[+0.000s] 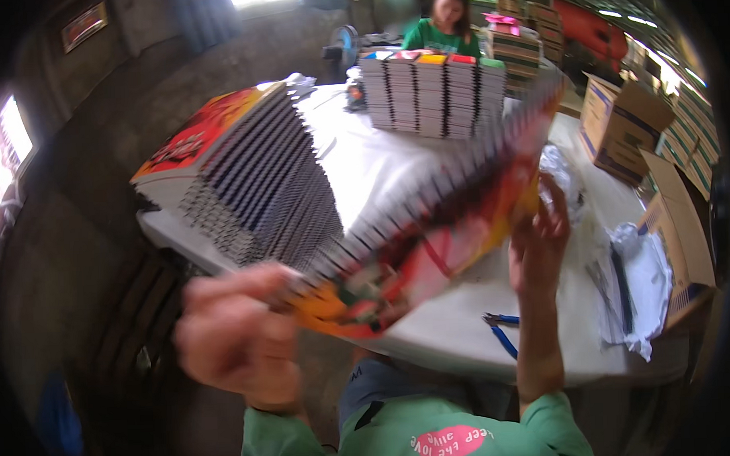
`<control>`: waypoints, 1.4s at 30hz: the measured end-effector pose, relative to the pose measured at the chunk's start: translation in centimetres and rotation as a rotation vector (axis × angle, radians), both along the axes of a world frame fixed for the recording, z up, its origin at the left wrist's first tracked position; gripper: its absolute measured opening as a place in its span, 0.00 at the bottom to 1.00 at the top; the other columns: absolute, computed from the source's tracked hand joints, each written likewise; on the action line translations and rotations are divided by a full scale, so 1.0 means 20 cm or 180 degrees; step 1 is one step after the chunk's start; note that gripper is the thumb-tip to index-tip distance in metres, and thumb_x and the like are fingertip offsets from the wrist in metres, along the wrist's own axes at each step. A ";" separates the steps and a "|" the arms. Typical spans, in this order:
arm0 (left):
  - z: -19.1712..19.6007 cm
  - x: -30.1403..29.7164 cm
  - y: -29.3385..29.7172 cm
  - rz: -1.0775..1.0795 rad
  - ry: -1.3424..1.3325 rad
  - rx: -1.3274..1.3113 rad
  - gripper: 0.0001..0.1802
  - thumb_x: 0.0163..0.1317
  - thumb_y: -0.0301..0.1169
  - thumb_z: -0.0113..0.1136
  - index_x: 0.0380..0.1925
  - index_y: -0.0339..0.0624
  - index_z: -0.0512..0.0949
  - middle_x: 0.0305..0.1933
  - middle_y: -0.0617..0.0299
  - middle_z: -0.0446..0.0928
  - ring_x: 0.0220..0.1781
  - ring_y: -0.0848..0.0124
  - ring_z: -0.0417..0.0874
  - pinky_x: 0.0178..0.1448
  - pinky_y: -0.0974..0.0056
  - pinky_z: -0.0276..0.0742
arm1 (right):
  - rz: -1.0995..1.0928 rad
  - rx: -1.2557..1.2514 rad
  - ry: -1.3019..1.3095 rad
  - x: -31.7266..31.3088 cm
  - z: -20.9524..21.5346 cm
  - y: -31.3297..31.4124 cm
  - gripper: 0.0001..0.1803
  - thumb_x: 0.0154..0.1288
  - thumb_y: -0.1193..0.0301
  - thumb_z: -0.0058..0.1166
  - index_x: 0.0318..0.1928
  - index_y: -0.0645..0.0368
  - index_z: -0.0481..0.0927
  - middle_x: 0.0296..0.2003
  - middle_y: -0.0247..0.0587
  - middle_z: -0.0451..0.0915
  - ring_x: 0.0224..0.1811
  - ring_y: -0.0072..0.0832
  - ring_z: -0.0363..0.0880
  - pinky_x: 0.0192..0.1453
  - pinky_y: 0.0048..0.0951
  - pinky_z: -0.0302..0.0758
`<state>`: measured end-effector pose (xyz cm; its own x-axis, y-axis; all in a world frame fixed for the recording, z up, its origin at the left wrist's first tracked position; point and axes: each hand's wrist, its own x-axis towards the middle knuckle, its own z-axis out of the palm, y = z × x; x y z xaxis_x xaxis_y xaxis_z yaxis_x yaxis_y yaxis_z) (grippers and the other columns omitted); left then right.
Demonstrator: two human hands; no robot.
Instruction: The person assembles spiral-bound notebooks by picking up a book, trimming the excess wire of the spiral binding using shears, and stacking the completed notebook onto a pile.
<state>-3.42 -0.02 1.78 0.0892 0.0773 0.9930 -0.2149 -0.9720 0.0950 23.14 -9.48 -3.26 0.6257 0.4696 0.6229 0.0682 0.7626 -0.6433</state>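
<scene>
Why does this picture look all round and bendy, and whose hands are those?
The camera sits on a person's head and looks down, so you see that person's own hands. Its very wide lens bends straight edges. The left hand and the right hand hold a colourful spiral notebook between them; it looks blurry. On the white table lie a leaning stack of notebooks, neat stacks further back, blue pliers and crumpled plastic wrap. Cardboard boxes stand at the right. Another person sits behind the table.

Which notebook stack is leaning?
The near-left stack with the red-orange cover on top leans; the far stacks by the seated person stand straight in a row.
</scene>
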 end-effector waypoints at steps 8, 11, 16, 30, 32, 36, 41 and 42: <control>0.73 -0.35 0.41 0.1193 -0.0982 -0.0593 0.21 0.62 0.33 0.59 0.53 0.34 0.72 0.57 0.51 0.72 0.58 0.66 0.74 0.62 0.61 0.66 | -0.0101 0.0061 -0.2468 -0.26 1.01 0.52 0.31 0.69 0.56 0.46 0.66 0.58 0.59 0.60 0.40 0.68 0.62 0.26 0.64 0.65 0.28 0.62; 0.55 -0.47 0.64 0.0974 -0.0448 -0.1171 0.31 0.60 0.46 0.60 0.58 0.40 0.69 0.62 0.51 0.67 0.65 0.61 0.65 0.67 0.57 0.57 | 0.1773 -0.0242 -0.1860 -0.05 1.29 0.80 0.19 0.69 0.69 0.44 0.59 0.58 0.69 0.54 0.37 0.71 0.56 0.22 0.68 0.59 0.24 0.65; 0.25 -0.47 0.81 0.0630 -0.0124 -0.1864 0.36 0.61 0.47 0.58 0.64 0.43 0.60 0.66 0.48 0.60 0.69 0.59 0.57 0.69 0.55 0.51 | 0.1442 -0.0795 -0.3970 0.18 1.59 1.23 0.07 0.62 0.75 0.49 0.40 0.58 0.79 0.34 0.34 0.76 0.37 0.22 0.74 0.44 0.26 0.72; 0.08 -0.43 0.91 0.0150 -0.0411 -0.1569 0.39 0.64 0.59 0.43 0.67 0.47 0.54 0.65 0.54 0.62 0.66 0.64 0.61 0.69 0.59 0.51 | 0.1406 -0.1181 -0.3644 -0.54 1.27 1.36 0.41 0.58 0.39 0.46 0.67 0.45 0.58 0.63 0.44 0.64 0.68 0.37 0.58 0.68 0.60 0.49; 0.08 -0.40 0.90 -0.0128 -0.0747 -0.1683 0.37 0.65 0.57 0.43 0.66 0.46 0.55 0.64 0.53 0.63 0.66 0.64 0.62 0.69 0.58 0.51 | 0.1428 -0.0979 -0.3088 -0.19 1.06 1.44 0.44 0.55 0.33 0.44 0.67 0.42 0.59 0.64 0.45 0.62 0.68 0.38 0.57 0.66 0.64 0.46; 0.15 -0.38 0.90 -0.0136 -0.1006 -0.1691 0.27 0.70 0.48 0.41 0.59 0.41 0.63 0.60 0.50 0.67 0.61 0.66 0.68 0.67 0.60 0.57 | 0.1419 -0.1309 -0.1804 -0.30 0.65 1.40 0.38 0.66 0.39 0.33 0.65 0.53 0.61 0.56 0.46 0.72 0.59 0.38 0.68 0.64 0.45 0.63; 0.13 -0.31 0.91 0.0091 -0.0967 -0.1525 0.21 0.70 0.43 0.43 0.50 0.37 0.70 0.55 0.55 0.72 0.55 0.70 0.72 0.63 0.64 0.63 | 0.0993 -0.0302 -0.0513 -0.43 0.52 1.50 0.21 0.66 0.59 0.51 0.51 0.60 0.75 0.39 0.40 0.78 0.42 0.21 0.76 0.47 0.22 0.73; 0.14 -0.31 0.90 0.0151 -0.0942 -0.1504 0.21 0.70 0.44 0.44 0.49 0.38 0.71 0.54 0.56 0.73 0.55 0.71 0.71 0.63 0.65 0.62 | 0.1046 -0.0164 -0.0346 -0.44 0.51 1.51 0.19 0.65 0.61 0.52 0.50 0.60 0.76 0.38 0.39 0.78 0.41 0.21 0.76 0.46 0.22 0.74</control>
<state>-9.62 18.04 4.56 -0.2026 0.5171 0.8316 -0.2555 -0.8477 0.4649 14.34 20.79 6.99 0.3670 0.6675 0.6479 -0.1054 0.7219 -0.6839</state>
